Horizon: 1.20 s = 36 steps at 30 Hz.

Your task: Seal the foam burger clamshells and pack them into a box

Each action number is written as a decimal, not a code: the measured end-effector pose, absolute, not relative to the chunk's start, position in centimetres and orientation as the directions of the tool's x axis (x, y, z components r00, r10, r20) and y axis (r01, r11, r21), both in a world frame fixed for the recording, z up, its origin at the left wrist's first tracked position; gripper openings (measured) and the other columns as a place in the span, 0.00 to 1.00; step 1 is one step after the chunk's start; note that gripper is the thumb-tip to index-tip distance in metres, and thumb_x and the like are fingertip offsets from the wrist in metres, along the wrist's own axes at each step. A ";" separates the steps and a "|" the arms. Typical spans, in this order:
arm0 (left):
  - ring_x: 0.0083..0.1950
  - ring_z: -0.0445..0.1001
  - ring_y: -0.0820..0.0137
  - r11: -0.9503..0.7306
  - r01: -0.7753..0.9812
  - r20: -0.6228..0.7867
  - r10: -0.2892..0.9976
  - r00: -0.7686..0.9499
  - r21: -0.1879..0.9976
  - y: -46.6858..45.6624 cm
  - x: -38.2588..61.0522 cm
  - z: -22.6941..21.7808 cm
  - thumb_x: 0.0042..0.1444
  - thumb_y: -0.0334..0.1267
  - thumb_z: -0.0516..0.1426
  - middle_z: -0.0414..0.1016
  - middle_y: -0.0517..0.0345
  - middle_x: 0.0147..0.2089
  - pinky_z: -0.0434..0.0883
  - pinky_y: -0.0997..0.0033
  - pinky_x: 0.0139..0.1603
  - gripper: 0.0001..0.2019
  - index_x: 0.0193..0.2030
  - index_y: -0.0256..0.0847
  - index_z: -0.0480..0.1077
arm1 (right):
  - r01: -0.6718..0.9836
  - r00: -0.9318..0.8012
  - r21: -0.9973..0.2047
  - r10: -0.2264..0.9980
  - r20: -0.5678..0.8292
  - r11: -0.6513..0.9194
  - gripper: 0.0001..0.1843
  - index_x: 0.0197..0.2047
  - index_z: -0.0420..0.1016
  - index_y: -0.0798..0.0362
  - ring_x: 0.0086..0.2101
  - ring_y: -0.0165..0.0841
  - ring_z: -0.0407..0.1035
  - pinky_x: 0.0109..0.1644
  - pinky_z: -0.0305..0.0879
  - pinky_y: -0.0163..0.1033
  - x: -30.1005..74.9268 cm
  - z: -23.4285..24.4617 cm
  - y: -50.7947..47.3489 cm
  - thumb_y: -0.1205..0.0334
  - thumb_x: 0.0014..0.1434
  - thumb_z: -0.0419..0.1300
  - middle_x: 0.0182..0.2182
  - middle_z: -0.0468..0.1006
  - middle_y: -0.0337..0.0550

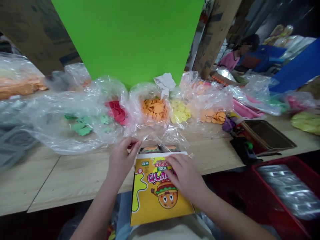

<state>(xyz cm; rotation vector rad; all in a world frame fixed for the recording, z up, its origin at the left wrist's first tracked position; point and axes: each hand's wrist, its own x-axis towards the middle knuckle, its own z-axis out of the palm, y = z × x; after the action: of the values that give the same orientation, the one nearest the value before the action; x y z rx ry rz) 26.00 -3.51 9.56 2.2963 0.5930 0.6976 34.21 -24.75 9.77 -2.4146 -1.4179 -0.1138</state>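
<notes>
1. A yellow cardboard header card with a cartoon burger (160, 191) lies upside down to the viewer, at the edge of the wooden table (62, 176).
2. The right hand (186, 178) rests on the card, its fingers (172, 163) slightly spread and flat on the print.
3. The left hand (122, 163) sits at the card's far corner, fingers (133, 144) bunched against clear plastic film (160, 141); whether they pinch it, I cannot tell.
4. Beyond lie bags of orange discs (154, 110).
</notes>
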 end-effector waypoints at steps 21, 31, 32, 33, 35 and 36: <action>0.40 0.70 0.69 -0.899 0.250 0.478 0.408 0.778 0.360 -6.1 20.4 6.4 0.57 0.34 0.52 0.72 0.54 0.40 0.67 0.71 0.43 0.11 0.47 0.40 0.68 | 0.807 0.554 -0.099 0.690 0.466 -0.582 0.13 0.48 0.67 0.55 0.41 0.36 0.66 0.47 0.63 0.41 36.5 7.6 -29.6 0.67 0.60 0.50 0.40 0.73 0.48; 0.36 0.69 0.70 -0.948 0.175 0.512 0.294 0.807 0.267 -7.6 17.7 7.6 0.54 0.31 0.55 0.72 0.55 0.35 0.66 0.71 0.40 0.11 0.45 0.39 0.68 | 0.781 0.469 0.026 0.614 0.635 -0.624 0.11 0.44 0.71 0.56 0.35 0.35 0.69 0.43 0.64 0.40 39.9 9.5 -30.3 0.68 0.57 0.54 0.34 0.76 0.46; 0.37 0.69 0.70 -0.954 0.150 0.513 0.267 0.816 0.258 -7.9 17.1 7.6 0.53 0.31 0.56 0.72 0.55 0.35 0.66 0.71 0.41 0.13 0.46 0.39 0.67 | 0.811 0.455 0.004 0.635 0.625 -0.585 0.12 0.45 0.71 0.56 0.35 0.35 0.69 0.44 0.65 0.41 39.2 9.5 -30.8 0.69 0.57 0.55 0.34 0.77 0.46; 0.37 0.69 0.70 -0.959 0.126 0.515 0.244 0.822 0.254 -8.1 16.5 7.6 0.53 0.30 0.56 0.72 0.54 0.36 0.66 0.71 0.42 0.14 0.47 0.38 0.67 | 0.837 0.449 -0.030 0.654 0.609 -0.547 0.13 0.46 0.70 0.55 0.35 0.35 0.69 0.44 0.65 0.41 38.3 9.3 -31.3 0.69 0.56 0.55 0.34 0.77 0.46; 0.39 0.69 0.70 -0.958 0.093 0.519 0.226 0.824 0.270 -8.9 15.4 7.5 0.51 0.28 0.57 0.73 0.53 0.37 0.66 0.71 0.44 0.16 0.48 0.37 0.66 | 0.860 0.462 -0.113 0.665 0.586 -0.498 0.15 0.47 0.69 0.54 0.35 0.34 0.70 0.43 0.66 0.41 36.4 8.5 -32.6 0.70 0.56 0.55 0.35 0.77 0.45; 0.39 0.69 0.70 -0.952 0.091 0.517 0.237 0.823 0.291 -9.4 14.8 7.4 0.51 0.28 0.58 0.73 0.53 0.38 0.66 0.72 0.45 0.16 0.48 0.37 0.66 | 0.858 0.477 -0.150 0.653 0.588 -0.491 0.15 0.48 0.69 0.53 0.35 0.34 0.70 0.43 0.66 0.41 35.5 7.9 -33.3 0.71 0.56 0.55 0.34 0.77 0.45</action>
<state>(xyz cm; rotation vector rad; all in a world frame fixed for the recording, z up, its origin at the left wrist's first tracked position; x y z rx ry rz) 14.85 -9.38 7.44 2.7523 0.2526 0.8286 35.52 -33.29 7.94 -2.3006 -1.2583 -0.6481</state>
